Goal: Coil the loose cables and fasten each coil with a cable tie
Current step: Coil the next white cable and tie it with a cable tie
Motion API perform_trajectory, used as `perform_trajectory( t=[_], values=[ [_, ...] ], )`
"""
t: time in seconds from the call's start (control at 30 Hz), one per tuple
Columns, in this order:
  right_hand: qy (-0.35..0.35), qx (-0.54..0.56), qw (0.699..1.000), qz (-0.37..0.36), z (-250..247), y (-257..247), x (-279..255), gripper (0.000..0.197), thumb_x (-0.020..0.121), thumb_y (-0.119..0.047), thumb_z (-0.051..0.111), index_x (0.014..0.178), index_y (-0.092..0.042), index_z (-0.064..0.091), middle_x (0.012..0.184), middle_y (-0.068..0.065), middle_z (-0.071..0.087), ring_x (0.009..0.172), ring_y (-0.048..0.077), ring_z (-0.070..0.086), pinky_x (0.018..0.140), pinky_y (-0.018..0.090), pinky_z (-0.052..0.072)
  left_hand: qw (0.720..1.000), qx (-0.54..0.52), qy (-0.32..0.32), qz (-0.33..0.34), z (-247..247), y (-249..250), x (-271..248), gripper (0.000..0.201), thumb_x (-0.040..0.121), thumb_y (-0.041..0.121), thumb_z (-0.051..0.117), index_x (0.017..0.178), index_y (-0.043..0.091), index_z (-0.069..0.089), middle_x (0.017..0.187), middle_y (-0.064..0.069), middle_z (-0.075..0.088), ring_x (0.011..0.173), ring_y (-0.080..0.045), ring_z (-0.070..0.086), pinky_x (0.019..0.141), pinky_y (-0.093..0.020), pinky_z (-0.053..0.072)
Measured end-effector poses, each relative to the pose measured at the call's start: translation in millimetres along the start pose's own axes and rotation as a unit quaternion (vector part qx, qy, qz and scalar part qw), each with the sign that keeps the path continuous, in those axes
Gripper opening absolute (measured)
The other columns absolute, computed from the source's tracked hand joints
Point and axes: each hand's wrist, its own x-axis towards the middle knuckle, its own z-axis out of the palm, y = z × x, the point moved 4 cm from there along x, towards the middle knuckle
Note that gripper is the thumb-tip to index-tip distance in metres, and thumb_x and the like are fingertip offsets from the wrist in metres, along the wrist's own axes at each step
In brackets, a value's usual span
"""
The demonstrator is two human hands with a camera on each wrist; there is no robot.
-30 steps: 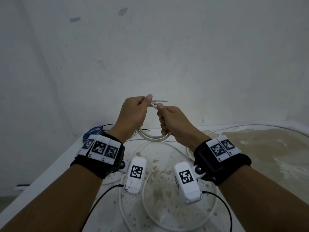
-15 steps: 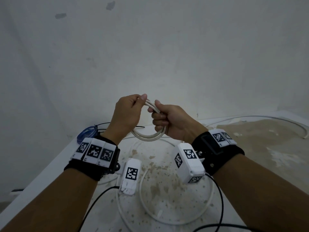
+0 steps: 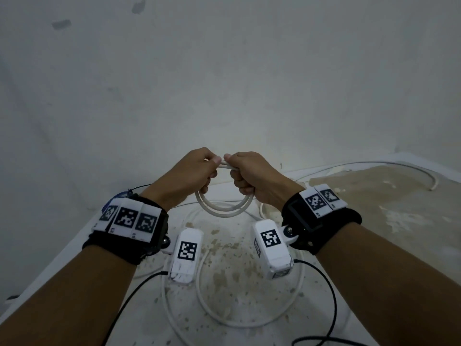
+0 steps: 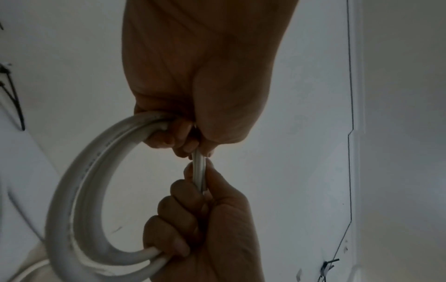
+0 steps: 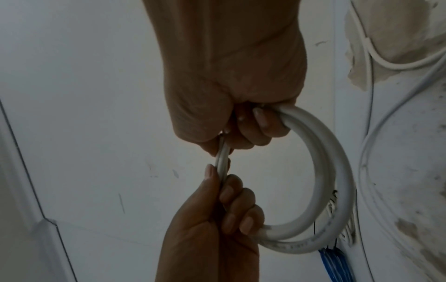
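Note:
A small coil of white cable (image 3: 224, 208) hangs in the air above the table, a couple of turns thick. My left hand (image 3: 197, 171) grips the coil's top left and my right hand (image 3: 245, 174) grips its top right, thumbs almost touching over the strands. In the left wrist view my left hand (image 4: 205, 114) and right hand (image 4: 205, 219) pinch a short straight stretch between them, and the coil (image 4: 72, 190) bows out to the left. The right wrist view shows the same coil (image 5: 325, 171) bowing right. No cable tie shows on it.
A long loose white cable (image 3: 249, 323) loops on the stained white table (image 3: 374, 221) beneath my wrists and runs to the far right. A blue cable bundle (image 5: 337, 267) lies at the table's back left by the wall. Thin black leads trail from the wrist cameras.
The cable end that stuck out beside my left thumb is now drawn in with the turns. Both hands have closed toward each other at the top of the coil.

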Motion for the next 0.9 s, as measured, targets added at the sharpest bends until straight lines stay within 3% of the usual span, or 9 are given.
perform_trajectory(
  t=[0.2, 0.43, 0.67, 0.8, 0.9],
  values=[
    [0.007, 0.018, 1.000, 0.016, -12.7, 6.1, -8.8, 0.033, 0.103, -0.026, 0.046, 0.071, -0.018, 0.041, 0.053, -0.003, 0.030, 0.039, 0.008, 0.021, 0.038, 0.018, 0.018, 0.998, 0.002, 0.058, 0.000, 19.3, 5.3, 0.2, 0.026, 0.100, 0.030, 0.050, 0.089, 0.009, 0.059, 0.069, -0.005, 0.055, 0.049, -0.013, 0.038, 0.046, -0.026, 0.033],
    [0.017, 0.021, 1.000, 0.009, -30.9, -1.4, -24.6, 0.030, 0.103, -0.026, 0.046, 0.076, -0.014, 0.049, 0.051, -0.004, 0.035, 0.041, 0.008, 0.023, 0.038, 0.020, 0.018, 0.996, -0.018, 0.083, 0.016, 34.2, 15.7, -1.7, 0.024, 0.098, 0.028, 0.054, 0.084, 0.009, 0.058, 0.067, -0.006, 0.055, 0.049, -0.015, 0.037, 0.048, -0.027, 0.031],
    [0.031, 0.011, 0.999, 0.000, -51.6, -0.8, -39.6, 0.025, 0.103, -0.026, 0.047, 0.083, -0.012, 0.053, 0.051, -0.003, 0.036, 0.040, 0.008, 0.024, 0.039, 0.020, 0.017, 0.997, -0.060, 0.051, 0.007, 58.7, 28.1, -6.4, 0.022, 0.099, 0.027, 0.051, 0.085, 0.012, 0.060, 0.067, -0.007, 0.050, 0.049, -0.014, 0.032, 0.046, -0.025, 0.026],
    [0.045, -0.004, 0.999, -0.016, -63.1, -2.8, -52.7, 0.023, 0.103, -0.025, 0.046, 0.084, -0.013, 0.053, 0.053, 0.000, 0.037, 0.041, 0.009, 0.025, 0.040, 0.019, 0.017, 0.996, -0.060, 0.063, 0.027, 73.9, 37.0, -3.8, 0.026, 0.099, 0.025, 0.053, 0.075, 0.015, 0.058, 0.063, -0.007, 0.050, 0.046, -0.015, 0.033, 0.044, -0.022, 0.025],
    [0.063, -0.034, 0.997, -0.029, -78.8, 0.2, -62.9, 0.023, 0.103, -0.027, 0.047, 0.087, -0.010, 0.054, 0.055, 0.002, 0.041, 0.041, 0.012, 0.030, 0.042, 0.020, 0.023, 0.996, -0.052, 0.063, 0.042, 89.7, 42.7, -2.2, 0.025, 0.098, 0.023, 0.054, 0.076, 0.013, 0.059, 0.064, -0.010, 0.051, 0.048, -0.019, 0.036, 0.049, -0.023, 0.028]
  ],
)
